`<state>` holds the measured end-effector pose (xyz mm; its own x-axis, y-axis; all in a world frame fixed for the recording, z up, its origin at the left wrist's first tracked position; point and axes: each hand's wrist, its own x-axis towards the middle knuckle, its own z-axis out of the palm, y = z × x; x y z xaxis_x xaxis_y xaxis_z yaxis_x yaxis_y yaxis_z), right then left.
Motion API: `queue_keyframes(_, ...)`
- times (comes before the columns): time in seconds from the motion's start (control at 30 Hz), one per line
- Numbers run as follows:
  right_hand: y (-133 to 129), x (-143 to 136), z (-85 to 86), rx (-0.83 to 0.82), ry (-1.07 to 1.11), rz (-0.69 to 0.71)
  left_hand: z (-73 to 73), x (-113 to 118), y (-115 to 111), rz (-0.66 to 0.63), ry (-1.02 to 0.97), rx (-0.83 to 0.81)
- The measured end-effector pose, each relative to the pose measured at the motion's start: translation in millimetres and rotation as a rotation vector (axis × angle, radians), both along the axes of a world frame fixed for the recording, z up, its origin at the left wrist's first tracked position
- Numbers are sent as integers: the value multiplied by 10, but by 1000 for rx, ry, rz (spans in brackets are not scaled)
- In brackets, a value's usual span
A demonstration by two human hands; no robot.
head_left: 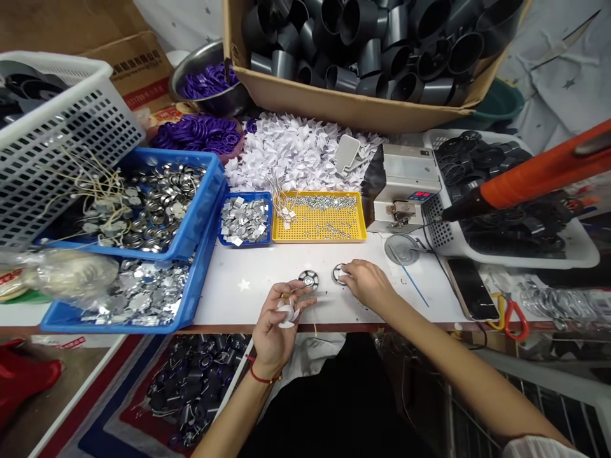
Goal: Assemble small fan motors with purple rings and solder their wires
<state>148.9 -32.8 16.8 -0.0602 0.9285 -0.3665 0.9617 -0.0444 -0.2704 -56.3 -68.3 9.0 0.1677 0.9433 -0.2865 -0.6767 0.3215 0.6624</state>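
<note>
My left hand, palm up near the table's front edge, holds white petal-shaped pieces between thumb and fingers. Just beyond its fingertips lies a round black-and-silver disc. My right hand reaches in from the right, its fingers closed at a second round disc, with a small white piece at the fingertips. Behind the hands stand a yellow tray of small metal parts and a small blue tray of flat metal pieces.
A pile of white pieces lies behind the trays. At the right are a small machine, an orange-handled tool, a phone and scissors. Blue bins stand left; a cardboard box stands at the back.
</note>
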Motion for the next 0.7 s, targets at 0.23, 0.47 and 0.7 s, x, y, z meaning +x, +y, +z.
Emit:
queue_keyframes(0.23, -144, -45, 23, 281, 147, 48, -95, 181, -98, 58, 9, 34)
queue_keyframes(0.47, -623, -554, 114, 324, 805, 205, -132, 367, -261, 15, 44, 169)
queue_keyframes(0.7, -266, -288, 24, 304, 629, 46, -474, 16, -90, 97, 795, 460)
